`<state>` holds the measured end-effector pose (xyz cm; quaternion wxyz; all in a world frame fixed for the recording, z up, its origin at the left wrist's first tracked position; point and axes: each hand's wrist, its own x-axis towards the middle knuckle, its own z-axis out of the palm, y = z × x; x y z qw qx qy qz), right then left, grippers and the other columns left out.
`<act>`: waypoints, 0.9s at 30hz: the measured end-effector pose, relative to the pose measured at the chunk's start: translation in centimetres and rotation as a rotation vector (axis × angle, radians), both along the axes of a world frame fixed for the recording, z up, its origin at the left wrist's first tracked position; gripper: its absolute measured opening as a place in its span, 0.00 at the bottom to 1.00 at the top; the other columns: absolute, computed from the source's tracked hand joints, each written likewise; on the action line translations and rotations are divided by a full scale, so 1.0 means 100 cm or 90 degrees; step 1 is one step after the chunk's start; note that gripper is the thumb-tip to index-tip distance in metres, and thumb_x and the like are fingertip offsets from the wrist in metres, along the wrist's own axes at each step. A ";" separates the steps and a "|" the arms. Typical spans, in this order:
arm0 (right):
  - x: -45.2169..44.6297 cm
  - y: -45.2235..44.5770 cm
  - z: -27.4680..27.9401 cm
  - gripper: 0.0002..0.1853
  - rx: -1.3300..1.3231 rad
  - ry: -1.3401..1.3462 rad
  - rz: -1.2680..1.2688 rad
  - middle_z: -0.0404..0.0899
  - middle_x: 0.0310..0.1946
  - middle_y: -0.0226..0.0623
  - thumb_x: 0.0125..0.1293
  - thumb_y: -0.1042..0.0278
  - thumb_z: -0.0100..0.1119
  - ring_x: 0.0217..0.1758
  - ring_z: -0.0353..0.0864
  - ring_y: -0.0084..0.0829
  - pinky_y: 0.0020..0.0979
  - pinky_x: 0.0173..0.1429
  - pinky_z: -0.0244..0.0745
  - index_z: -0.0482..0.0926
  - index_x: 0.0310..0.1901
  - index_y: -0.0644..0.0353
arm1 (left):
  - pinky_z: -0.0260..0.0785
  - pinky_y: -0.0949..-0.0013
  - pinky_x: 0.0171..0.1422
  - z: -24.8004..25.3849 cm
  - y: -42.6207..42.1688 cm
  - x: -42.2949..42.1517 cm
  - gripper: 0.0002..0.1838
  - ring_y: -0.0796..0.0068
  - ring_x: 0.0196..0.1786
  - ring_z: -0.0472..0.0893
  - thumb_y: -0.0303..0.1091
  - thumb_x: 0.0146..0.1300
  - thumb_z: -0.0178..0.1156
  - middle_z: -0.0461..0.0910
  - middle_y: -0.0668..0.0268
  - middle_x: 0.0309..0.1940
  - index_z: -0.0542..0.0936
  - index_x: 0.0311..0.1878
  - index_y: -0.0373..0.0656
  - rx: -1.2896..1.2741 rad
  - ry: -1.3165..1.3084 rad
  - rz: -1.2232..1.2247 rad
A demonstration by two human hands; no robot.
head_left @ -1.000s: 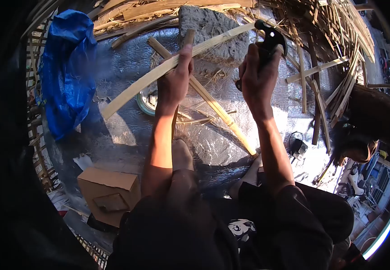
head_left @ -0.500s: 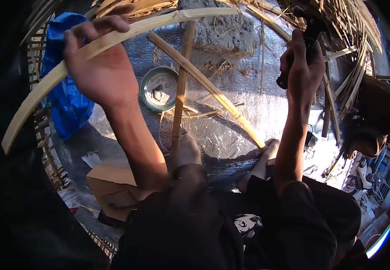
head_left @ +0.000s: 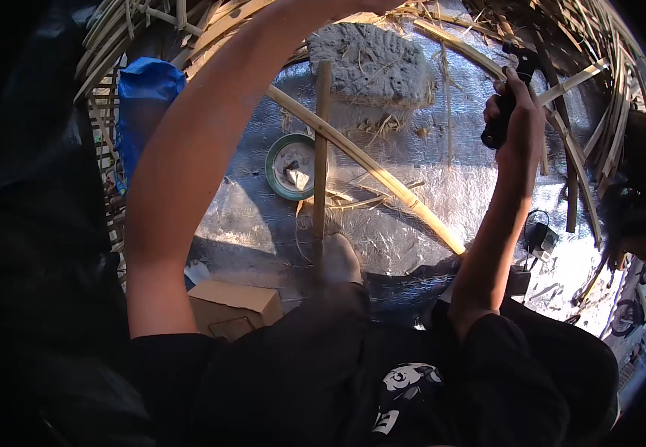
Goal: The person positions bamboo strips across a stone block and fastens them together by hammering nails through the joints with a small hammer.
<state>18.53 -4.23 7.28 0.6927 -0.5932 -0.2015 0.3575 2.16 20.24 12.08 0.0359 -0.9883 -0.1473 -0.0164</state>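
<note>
At the top edge, only a sliver of my left hand [head_left: 367,5] shows; its fingers and anything in them are cut off. My left forearm reaches up across the left side. On the right, my right hand [head_left: 518,112] is closed around the black handle of a hammer [head_left: 496,125], its head up beside the bamboo pile. Between my arms, a long split bamboo strip [head_left: 379,175] slants down to the right, crossing an upright wooden stick [head_left: 322,149]. A rough grey block [head_left: 367,63] lies above them.
A green-rimmed bowl [head_left: 272,179] sits left of the stick. Split bamboo [head_left: 621,112] is heaped at the upper right, with more at the upper left. A blue tarp [head_left: 147,89] and a cardboard box [head_left: 241,298] are on the left. My bare foot [head_left: 341,257] rests beside the stick.
My left hand has swung up and away to the top edge, and the curved bamboo strip it held is out of view. My right hand has shifted right with the hammer.
</note>
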 end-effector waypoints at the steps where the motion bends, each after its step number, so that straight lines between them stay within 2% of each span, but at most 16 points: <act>1: 0.003 -0.002 -0.002 0.11 0.004 0.004 -0.011 0.76 0.30 0.31 0.74 0.63 0.63 0.22 0.73 0.21 0.24 0.25 0.66 0.77 0.45 0.63 | 0.78 0.52 0.45 -0.023 -0.008 0.015 0.16 0.48 0.43 0.87 0.36 0.75 0.51 0.85 0.46 0.35 0.84 0.43 0.32 0.047 0.057 0.027; 2: 0.007 -0.007 -0.005 0.11 0.004 0.011 -0.024 0.76 0.31 0.31 0.74 0.63 0.63 0.23 0.73 0.22 0.24 0.26 0.67 0.77 0.46 0.62 | 0.78 0.52 0.42 -0.034 -0.023 0.021 0.17 0.49 0.41 0.87 0.39 0.76 0.53 0.85 0.45 0.33 0.84 0.48 0.35 -0.248 -0.058 0.190; 3: 0.009 -0.012 -0.009 0.11 0.004 0.020 -0.036 0.76 0.31 0.31 0.74 0.63 0.63 0.23 0.73 0.22 0.24 0.26 0.67 0.77 0.46 0.62 | 0.78 0.52 0.54 -0.036 -0.037 0.030 0.20 0.47 0.53 0.85 0.42 0.77 0.51 0.85 0.41 0.47 0.82 0.56 0.35 -0.333 -0.023 0.318; 4: 0.011 -0.014 -0.012 0.11 0.005 0.028 -0.033 0.76 0.31 0.32 0.74 0.64 0.64 0.23 0.74 0.22 0.24 0.26 0.68 0.77 0.47 0.62 | 0.78 0.52 0.54 -0.043 -0.049 0.036 0.20 0.47 0.53 0.85 0.42 0.77 0.51 0.85 0.41 0.47 0.82 0.56 0.35 -0.327 -0.014 0.315; 6: 0.011 -0.013 -0.016 0.11 0.014 0.038 -0.028 0.76 0.32 0.32 0.74 0.64 0.64 0.23 0.74 0.22 0.25 0.27 0.69 0.77 0.49 0.61 | 0.67 0.44 0.76 -0.056 -0.075 0.039 0.25 0.41 0.69 0.75 0.43 0.78 0.51 0.72 0.38 0.62 0.74 0.64 0.30 -0.444 -0.129 0.437; 7: 0.011 -0.014 -0.019 0.11 0.016 0.058 -0.034 0.76 0.32 0.32 0.74 0.64 0.64 0.24 0.75 0.22 0.25 0.27 0.70 0.77 0.50 0.61 | 0.67 0.44 0.76 -0.058 -0.084 0.036 0.25 0.41 0.69 0.75 0.43 0.78 0.51 0.72 0.38 0.62 0.74 0.64 0.30 -0.440 -0.132 0.430; 9: 0.013 -0.016 -0.024 0.13 0.006 0.078 -0.046 0.76 0.32 0.32 0.73 0.63 0.65 0.24 0.75 0.22 0.25 0.27 0.70 0.77 0.52 0.61 | 0.67 0.52 0.77 -0.067 -0.107 0.022 0.25 0.45 0.72 0.72 0.45 0.76 0.57 0.73 0.41 0.63 0.75 0.66 0.36 -0.396 -0.275 0.433; 13: 0.012 -0.016 -0.027 0.13 -0.032 0.070 -0.035 0.75 0.32 0.31 0.73 0.63 0.66 0.23 0.74 0.20 0.24 0.27 0.70 0.76 0.51 0.61 | 0.65 0.50 0.77 -0.078 -0.088 -0.076 0.26 0.45 0.72 0.72 0.51 0.73 0.63 0.74 0.47 0.66 0.78 0.66 0.45 -0.180 -0.347 0.408; 14: 0.014 -0.016 -0.033 0.13 -0.042 0.062 -0.027 0.75 0.32 0.31 0.73 0.63 0.66 0.23 0.74 0.20 0.24 0.27 0.69 0.76 0.50 0.61 | 0.65 0.50 0.77 -0.082 -0.080 -0.104 0.26 0.45 0.72 0.72 0.51 0.73 0.63 0.74 0.47 0.66 0.78 0.66 0.45 -0.177 -0.344 0.417; 16: 0.011 -0.013 -0.038 0.13 -0.054 0.054 -0.006 0.75 0.32 0.30 0.73 0.63 0.66 0.23 0.74 0.20 0.24 0.27 0.69 0.76 0.49 0.61 | 0.59 0.47 0.80 -0.088 -0.070 -0.146 0.25 0.51 0.73 0.73 0.52 0.73 0.63 0.76 0.53 0.65 0.79 0.66 0.50 -0.054 -0.136 0.426; 20: -0.002 -0.007 -0.040 0.12 -0.086 0.045 0.035 0.75 0.33 0.30 0.73 0.62 0.66 0.25 0.73 0.20 0.24 0.28 0.69 0.76 0.47 0.61 | 0.56 0.41 0.77 -0.098 -0.052 -0.174 0.20 0.59 0.68 0.77 0.49 0.73 0.63 0.80 0.63 0.62 0.81 0.63 0.54 -0.032 -0.115 0.388; 22: -0.008 -0.005 -0.040 0.13 -0.099 0.036 0.020 0.75 0.33 0.30 0.73 0.63 0.66 0.26 0.73 0.20 0.23 0.28 0.68 0.76 0.46 0.62 | 0.61 0.39 0.69 -0.100 -0.044 -0.173 0.14 0.68 0.63 0.80 0.45 0.75 0.59 0.83 0.72 0.53 0.83 0.58 0.55 0.067 -0.092 0.329; 23: -0.008 -0.005 -0.041 0.12 -0.099 0.057 0.024 0.76 0.33 0.31 0.73 0.63 0.66 0.26 0.74 0.20 0.24 0.29 0.69 0.75 0.46 0.63 | 0.62 0.45 0.67 -0.101 -0.044 -0.171 0.10 0.71 0.59 0.82 0.41 0.75 0.59 0.85 0.72 0.48 0.84 0.55 0.54 0.074 -0.142 0.296; 24: -0.010 -0.004 -0.042 0.12 -0.095 0.051 0.023 0.76 0.33 0.31 0.73 0.63 0.66 0.26 0.74 0.20 0.24 0.29 0.69 0.75 0.46 0.63 | 0.62 0.45 0.67 -0.104 -0.041 -0.174 0.10 0.71 0.59 0.82 0.41 0.75 0.59 0.85 0.72 0.48 0.84 0.55 0.54 0.077 -0.149 0.295; 26: -0.014 -0.006 -0.040 0.12 -0.077 0.042 0.005 0.77 0.34 0.33 0.74 0.63 0.65 0.25 0.74 0.20 0.25 0.28 0.70 0.75 0.46 0.63 | 0.69 0.54 0.61 -0.111 -0.032 -0.175 0.09 0.58 0.53 0.85 0.36 0.73 0.62 0.87 0.63 0.44 0.86 0.53 0.50 -0.007 -0.168 0.223; 27: -0.016 -0.007 -0.035 0.12 -0.079 0.039 -0.001 0.79 0.34 0.34 0.76 0.63 0.63 0.24 0.75 0.21 0.25 0.28 0.70 0.75 0.46 0.64 | 0.75 0.56 0.52 -0.107 -0.040 -0.169 0.08 0.52 0.48 0.87 0.32 0.74 0.61 0.87 0.57 0.39 0.85 0.51 0.45 -0.144 -0.241 0.281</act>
